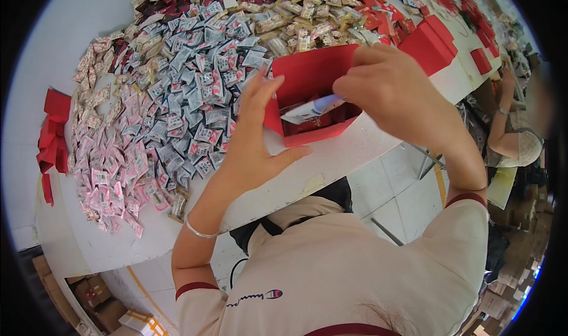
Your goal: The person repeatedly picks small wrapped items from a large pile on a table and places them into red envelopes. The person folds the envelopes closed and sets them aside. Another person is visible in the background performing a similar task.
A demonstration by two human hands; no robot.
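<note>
A red box [316,136] stands open on the table, its inside facing up. My left hand [251,149] is beside the box's left wall, thumb and fingers spread, with nothing in it. Over the right side of the box, my right hand [384,84] is closed, its fingertips at the end of a white and blue packet [310,109]. That packet lies slanted across the box opening and is slightly blurred. Beneath it, dark red contents show inside, too shaded to name. My right hand hides the box's right corner.
Heaps of small wrapped packets cover the white table [284,179]: pink ones [118,176], blue-grey ones [204,78] and gold ones [296,16]. Another red box [429,43] stands to the right, and folded red card [54,132] lies far left. Another person [512,129] sits at far right.
</note>
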